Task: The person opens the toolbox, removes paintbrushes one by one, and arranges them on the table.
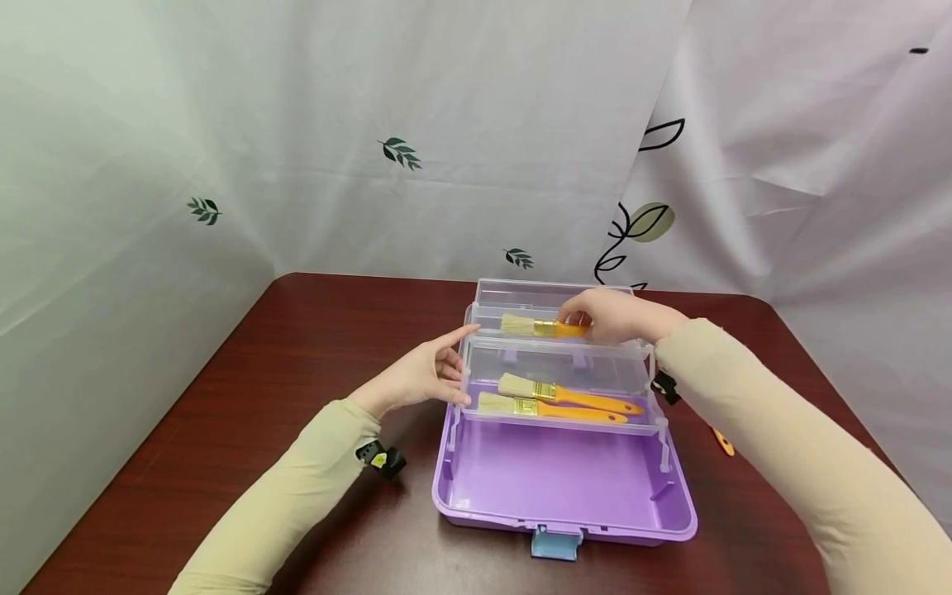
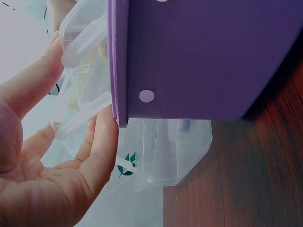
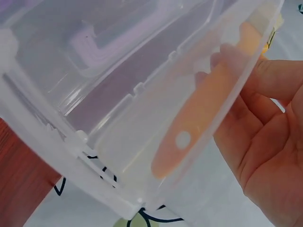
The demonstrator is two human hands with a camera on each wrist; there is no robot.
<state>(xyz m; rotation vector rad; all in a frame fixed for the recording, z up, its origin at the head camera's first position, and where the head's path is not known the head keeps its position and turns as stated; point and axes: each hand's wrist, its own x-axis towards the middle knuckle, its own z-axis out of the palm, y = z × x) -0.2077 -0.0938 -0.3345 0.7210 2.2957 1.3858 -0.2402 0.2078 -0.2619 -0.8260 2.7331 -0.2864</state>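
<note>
A paintbrush (image 1: 545, 327) with an orange handle lies along the upper clear tray (image 1: 487, 317) of a purple storage box (image 1: 550, 479). My right hand (image 1: 613, 314) pinches its handle; in the right wrist view the handle (image 3: 196, 120) shows through the cloudy tray wall. Two more paintbrushes, one behind (image 1: 595, 402) the other (image 1: 573, 412), lie in the lower clear tray (image 1: 565, 364), bristles to the left. Spread at the box's left side, my left hand (image 1: 416, 376) touches the trays' ends with extended fingers. The left wrist view shows fingertips against the purple rim (image 2: 119, 85).
The box stands unlatched on a dark red wooden table (image 1: 335, 330), its blue latch (image 1: 556, 543) hanging at the front. Behind the trays rises the clear lid (image 1: 521, 289). An orange handle end (image 1: 723, 442) shows on the table beside my right sleeve. White printed cloth (image 1: 372, 207) hangs behind.
</note>
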